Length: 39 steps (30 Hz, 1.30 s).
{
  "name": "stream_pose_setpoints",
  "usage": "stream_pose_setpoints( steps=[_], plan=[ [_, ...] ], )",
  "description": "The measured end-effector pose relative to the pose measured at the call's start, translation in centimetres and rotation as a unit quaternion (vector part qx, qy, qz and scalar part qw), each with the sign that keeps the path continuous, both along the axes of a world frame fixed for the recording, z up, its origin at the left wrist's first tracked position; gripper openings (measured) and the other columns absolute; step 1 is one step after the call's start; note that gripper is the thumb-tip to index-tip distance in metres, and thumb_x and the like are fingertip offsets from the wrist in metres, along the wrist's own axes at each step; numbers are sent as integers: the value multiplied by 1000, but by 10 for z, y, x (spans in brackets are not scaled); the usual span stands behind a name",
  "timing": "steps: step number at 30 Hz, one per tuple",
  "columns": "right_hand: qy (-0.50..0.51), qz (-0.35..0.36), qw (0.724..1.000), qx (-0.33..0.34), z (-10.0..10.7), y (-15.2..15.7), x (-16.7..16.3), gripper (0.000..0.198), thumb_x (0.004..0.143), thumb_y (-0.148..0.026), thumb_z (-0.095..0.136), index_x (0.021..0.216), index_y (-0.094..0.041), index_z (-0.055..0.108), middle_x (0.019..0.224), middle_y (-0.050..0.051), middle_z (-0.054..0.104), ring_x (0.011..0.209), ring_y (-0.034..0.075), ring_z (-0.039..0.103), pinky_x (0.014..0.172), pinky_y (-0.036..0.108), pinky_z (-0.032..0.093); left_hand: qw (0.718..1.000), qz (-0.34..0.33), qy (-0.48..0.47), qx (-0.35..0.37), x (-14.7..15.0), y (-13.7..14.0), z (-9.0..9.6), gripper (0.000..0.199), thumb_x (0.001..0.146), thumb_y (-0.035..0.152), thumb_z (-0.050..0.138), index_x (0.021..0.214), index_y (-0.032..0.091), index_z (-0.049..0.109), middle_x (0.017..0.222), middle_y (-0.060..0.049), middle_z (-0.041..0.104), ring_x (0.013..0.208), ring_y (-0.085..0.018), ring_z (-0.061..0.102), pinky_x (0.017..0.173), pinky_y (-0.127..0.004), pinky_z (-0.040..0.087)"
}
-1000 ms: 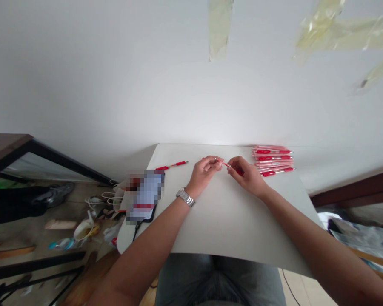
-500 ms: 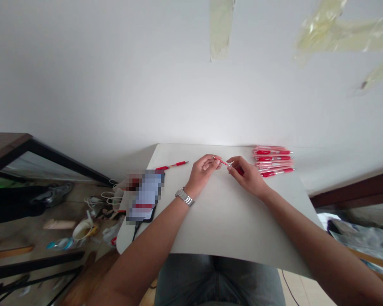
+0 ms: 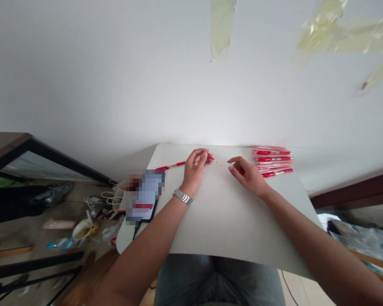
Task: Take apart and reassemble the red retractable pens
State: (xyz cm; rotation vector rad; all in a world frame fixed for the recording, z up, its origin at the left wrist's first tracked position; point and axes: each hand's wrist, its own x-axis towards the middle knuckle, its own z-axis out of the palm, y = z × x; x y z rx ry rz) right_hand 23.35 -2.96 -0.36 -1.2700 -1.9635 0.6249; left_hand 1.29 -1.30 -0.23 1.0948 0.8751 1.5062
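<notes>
My left hand (image 3: 196, 166), with a metal-banded watch on its wrist, is closed on a red pen part (image 3: 208, 154). A thin orange-tipped piece (image 3: 219, 163), which looks like a refill, points from it toward the right. Across a small gap, my right hand (image 3: 245, 171) pinches another red pen part (image 3: 240, 170), mostly covered by the fingers. To the left of my left hand lies a red pen (image 3: 172, 165), its right end hidden behind the hand. Beyond my right hand is a pile of red pens and pale pink sticks (image 3: 272, 160).
A phone (image 3: 146, 195) with a blurred screen and a cable lies at the left of the white table (image 3: 210, 225). The wall (image 3: 178, 85) stands right behind the table. A bottle (image 3: 62, 244), a cup (image 3: 83, 229) and cables lie on the floor at left.
My left hand has moved left and slightly up, away from my right hand. The thin red piece that bridged both hands is now apart from the right one, which has hardly moved.
</notes>
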Motion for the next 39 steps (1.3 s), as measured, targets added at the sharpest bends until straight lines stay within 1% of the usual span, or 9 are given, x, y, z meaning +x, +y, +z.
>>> stream_pose_setpoints(
  steps=[4, 10, 16, 19, 25, 31, 35, 39],
  plan=[
    [2, 4, 1000, -1, 2, -2, -1, 33, 102, -48, 55, 118, -21, 64, 81, 1, 63, 66, 14, 54, 65, 27, 44, 1000, -2, 5, -7, 0, 1, -2, 32, 92, 45, 75, 111, 20, 71, 99, -7, 72, 92, -16, 69, 89, -33, 61],
    [0, 7, 1000, -10, 5, -3, -2, 30, 100, -47, 58, 115, -21, 66, 73, -3, 56, 62, 13, 49, 63, 27, 40, 998, -45, 43, 0, 0, 0, -5, 37, 90, 42, 76, 121, 21, 70, 101, -6, 72, 93, -16, 68, 89, -34, 60],
    [7, 2, 1000, -15, 3, -1, -1, 30, 101, -46, 57, 114, -21, 66, 72, -3, 54, 63, 13, 48, 63, 27, 39, 995, -55, 78, 15, -4, 1, -6, 40, 90, 37, 76, 127, 22, 70, 109, -8, 71, 100, -18, 68, 90, -33, 59],
    [5, -1, 1000, -13, 2, -1, -1, 30, 101, -46, 58, 114, -21, 66, 72, -3, 55, 63, 13, 48, 63, 27, 39, 994, -51, 91, 17, -5, 2, -6, 41, 90, 37, 76, 127, 22, 70, 111, -8, 71, 99, -18, 67, 90, -33, 60],
    [-8, -11, 1000, -6, 2, 0, 0, 32, 101, -49, 57, 114, -21, 66, 74, -2, 58, 64, 13, 51, 64, 27, 41, 995, -24, 96, 23, -8, 4, -2, 39, 87, 35, 79, 122, 22, 68, 99, -4, 70, 90, -15, 67, 85, -31, 59],
    [-13, -10, 1000, 4, 2, 0, 1, 36, 102, -53, 55, 114, -22, 67, 75, 0, 62, 65, 15, 55, 64, 28, 43, 991, 7, 127, 34, -15, 6, 2, 31, 88, 34, 76, 116, 23, 68, 95, -3, 70, 85, -14, 68, 86, -30, 59],
    [-12, -14, 1000, 3, 2, 0, 1, 36, 102, -52, 55, 114, -22, 67, 76, 1, 63, 66, 15, 55, 64, 28, 43, 983, 57, 167, 49, -20, 9, 5, 26, 88, 31, 74, 112, 22, 71, 94, -3, 71, 85, -14, 70, 85, -30, 60],
    [-8, -11, 1000, 0, 3, 0, 1, 35, 102, -52, 55, 114, -21, 67, 75, 0, 61, 65, 15, 54, 64, 28, 42, 965, 111, 228, 69, -26, 12, 7, 17, 89, 23, 70, 105, 20, 74, 95, -3, 72, 84, -14, 70, 83, -28, 59]
  ],
)
